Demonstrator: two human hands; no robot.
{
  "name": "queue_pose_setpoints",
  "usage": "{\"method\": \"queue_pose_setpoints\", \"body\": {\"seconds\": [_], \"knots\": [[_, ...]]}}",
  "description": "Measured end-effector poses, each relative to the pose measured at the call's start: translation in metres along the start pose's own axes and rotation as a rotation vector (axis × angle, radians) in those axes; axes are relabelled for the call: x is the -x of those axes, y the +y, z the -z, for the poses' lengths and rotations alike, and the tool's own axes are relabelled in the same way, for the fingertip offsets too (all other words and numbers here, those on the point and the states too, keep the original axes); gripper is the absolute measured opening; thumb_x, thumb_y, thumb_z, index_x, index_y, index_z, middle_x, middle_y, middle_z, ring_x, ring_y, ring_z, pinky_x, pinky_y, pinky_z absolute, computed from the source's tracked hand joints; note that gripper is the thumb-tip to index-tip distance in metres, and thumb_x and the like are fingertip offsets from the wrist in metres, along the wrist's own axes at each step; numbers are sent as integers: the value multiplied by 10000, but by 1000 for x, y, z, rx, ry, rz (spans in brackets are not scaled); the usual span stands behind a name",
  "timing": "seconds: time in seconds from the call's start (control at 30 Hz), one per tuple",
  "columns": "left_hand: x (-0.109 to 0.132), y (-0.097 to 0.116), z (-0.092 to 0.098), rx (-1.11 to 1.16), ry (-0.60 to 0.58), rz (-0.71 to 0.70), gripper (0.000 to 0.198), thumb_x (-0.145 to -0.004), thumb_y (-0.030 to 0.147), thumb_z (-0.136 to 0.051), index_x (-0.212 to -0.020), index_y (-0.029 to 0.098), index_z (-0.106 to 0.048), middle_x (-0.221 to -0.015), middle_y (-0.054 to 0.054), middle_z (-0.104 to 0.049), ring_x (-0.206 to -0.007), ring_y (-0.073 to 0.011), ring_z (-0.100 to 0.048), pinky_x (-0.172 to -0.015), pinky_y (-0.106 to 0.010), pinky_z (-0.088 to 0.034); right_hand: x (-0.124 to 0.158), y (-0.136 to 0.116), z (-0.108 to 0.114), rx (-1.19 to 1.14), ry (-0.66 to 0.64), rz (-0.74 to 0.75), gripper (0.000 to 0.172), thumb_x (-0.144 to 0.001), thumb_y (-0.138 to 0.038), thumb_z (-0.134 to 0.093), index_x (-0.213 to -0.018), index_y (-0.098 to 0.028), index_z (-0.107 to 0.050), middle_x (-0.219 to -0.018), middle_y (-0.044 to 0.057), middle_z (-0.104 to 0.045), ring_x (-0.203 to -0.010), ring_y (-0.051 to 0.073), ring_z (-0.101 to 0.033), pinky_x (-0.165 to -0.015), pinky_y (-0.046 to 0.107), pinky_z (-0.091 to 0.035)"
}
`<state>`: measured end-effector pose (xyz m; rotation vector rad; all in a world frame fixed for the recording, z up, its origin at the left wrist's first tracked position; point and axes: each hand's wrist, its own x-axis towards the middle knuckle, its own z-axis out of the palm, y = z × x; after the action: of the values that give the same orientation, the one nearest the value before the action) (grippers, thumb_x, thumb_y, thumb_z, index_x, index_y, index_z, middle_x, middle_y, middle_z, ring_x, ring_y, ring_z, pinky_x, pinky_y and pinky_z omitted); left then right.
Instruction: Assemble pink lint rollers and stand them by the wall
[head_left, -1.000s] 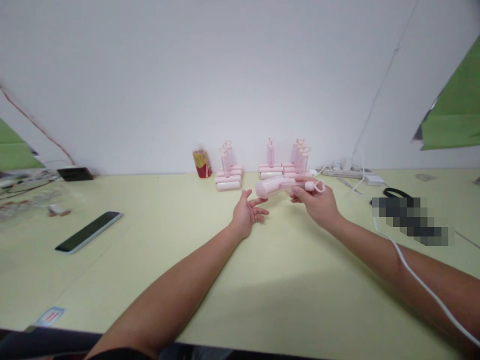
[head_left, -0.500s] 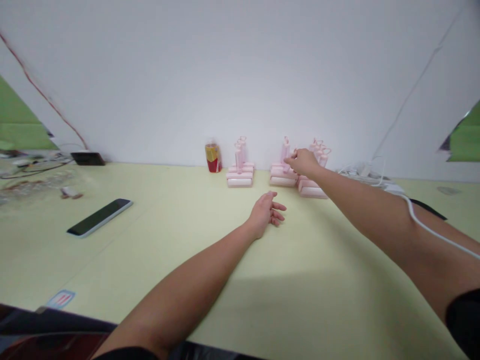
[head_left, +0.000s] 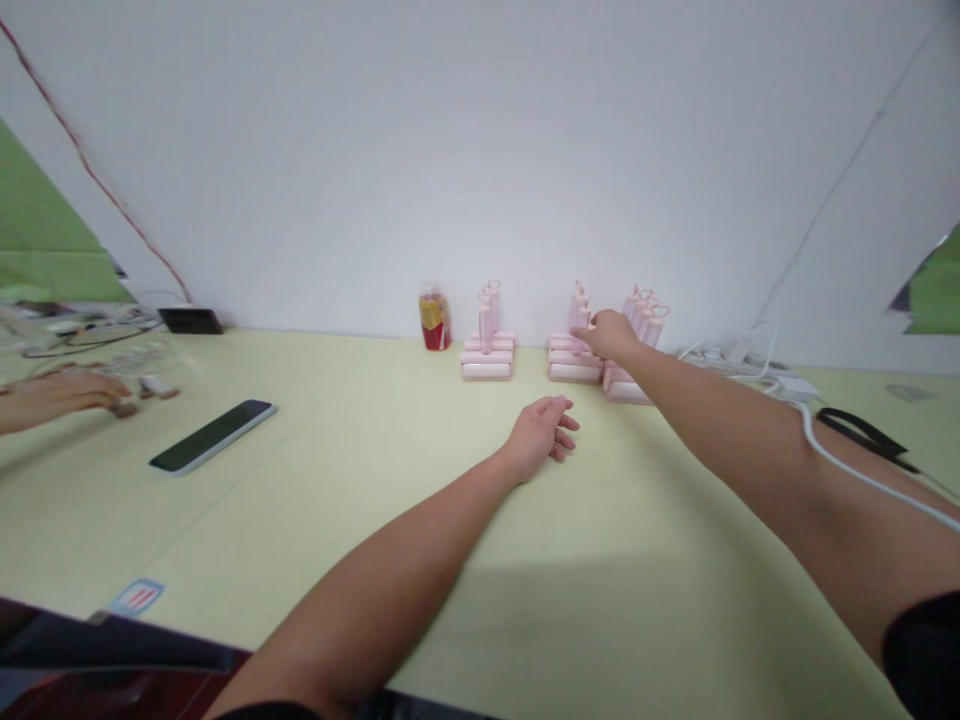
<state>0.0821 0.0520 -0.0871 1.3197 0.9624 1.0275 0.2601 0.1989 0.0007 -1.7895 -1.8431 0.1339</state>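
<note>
My right hand (head_left: 611, 335) reaches out to the middle one of three groups of pink pieces by the wall. Its fingers are closed around a small pink cylinder with a loop on top (head_left: 584, 315), beside another upright cylinder (head_left: 576, 302). These stand over a stack of lying pink-and-white rollers (head_left: 574, 370). Behind the hand, several looped cylinders (head_left: 651, 328) rise over a right-hand stack (head_left: 624, 388), partly covered by my wrist. My left hand (head_left: 536, 437) rests on the table, fingers loosely apart, holding nothing. Ahead of it is a left-hand stack (head_left: 486, 370) with upright cylinders (head_left: 485, 325).
A red-and-yellow packet (head_left: 433, 320) stands against the wall. At left lie a phone (head_left: 214, 437) and a dark device (head_left: 190, 320); another person's hand (head_left: 71, 395) touches small items there. A white cable (head_left: 847, 465) crosses over my right forearm, near a black strap (head_left: 862, 432).
My right hand has lowered slightly at the middle stack, with the looped cylinder showing beside its fingers. Another person's hand has come in at left. The view has shifted a little.
</note>
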Motion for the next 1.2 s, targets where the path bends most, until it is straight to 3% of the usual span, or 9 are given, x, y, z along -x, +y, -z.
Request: {"method": "queue_pose_setpoints", "body": {"seconds": [0.1, 0.17, 0.33, 0.43, 0.53, 0.77, 0.9, 1.03, 1.2], "knots": [[-7, 1, 11, -150, 97, -37, 348, -877, 485, -549, -978, 163, -633, -932, -88, -670, -586, -120, -612, -484, -217, -450, 23, 11, -1, -35, 50, 20, 560, -849, -471, -629, -1204, -37, -617, -1087, 244, -695, -1048, 326, -663, -887, 377, -474], [-16, 6, 26, -271, 213, -65, 281, -851, 424, -592, -932, 160, -645, -926, -90, -677, -686, -155, -630, -581, -253, -488, 46, 20, -3, -75, 50, 38, 529, -865, -453, -600, -1220, -61, -614, -1137, 225, -683, -1058, 308, -655, -884, 366, -470], [-50, 37, 81, -564, 547, -121, 373, -848, 339, -591, -1157, 130, -590, -1148, -144, -649, -1083, -247, -594, -941, -358, -447, 122, 36, -11, -222, -98, 103, 402, -888, -416, -557, -1158, -130, -641, -801, 65, -727, -654, 182, -655, -629, 282, -467], [-71, 56, 106, -714, 630, -118, 468, -833, 342, -617, -1233, 109, -545, -1205, -171, -630, -1176, -257, -556, -1010, -353, -397, 168, 37, -13, -305, -189, 161, 346, -873, -394, -577, -1115, -161, -664, -699, 12, -693, -624, 167, -627, -581, 262, -440], [-87, 65, 118, -853, 646, -85, 477, -842, 377, -604, -1228, 102, -553, -1191, -193, -640, -1115, -276, -594, -932, -364, -443, 200, 34, -12, -396, -251, 232, 311, -885, -374, -559, -1103, -183, -672, -647, -11, -643, -603, 165, -588, -570, 269, -414], [-88, 65, 118, -1180, 589, -36, 331, -774, 381, -642, -985, 132, -695, -1070, -209, -693, -1040, -358, -638, -853, -402, -463, 209, 41, -15, -549, -270, 286, 273, -874, -331, -569, -1080, -190, -681, -663, -24, -598, -599, 147, -527, -582, 262, -380], [-74, 64, 108, -1278, 517, -30, 275, -791, 414, -599, -852, 177, -726, -942, -154, -724, -938, -317, -669, -794, -365, -468, 205, 45, -19, -609, -266, 261, 274, -880, -331, -559, -1077, -178, -674, -669, -25, -582, -612, 144, -519, -592, 259, -386], [-67, 61, 92, -1327, 475, -43, 389, -805, 490, -574, -991, 173, -702, -1028, -156, -711, -958, -300, -662, -791, -349, -469, 207, 43, -17, -601, -265, 280, 270, -864, -313, -579, -1075, -182, -685, -685, -21, -610, -618, 145, -534, -597, 262, -387], [-75, 54, 72, -1359, 436, -55, 524, -805, 484, -575, -1192, 134, -613, -1267, -217, -594, -1115, -321, -608, -893, -358, -455, 207, 39, -13, -575, -268, 308, 264, -855, -286, -587, -1072, -177, -690, -701, -17, -632, -625, 142, -545, -612, 262, -396]]}}
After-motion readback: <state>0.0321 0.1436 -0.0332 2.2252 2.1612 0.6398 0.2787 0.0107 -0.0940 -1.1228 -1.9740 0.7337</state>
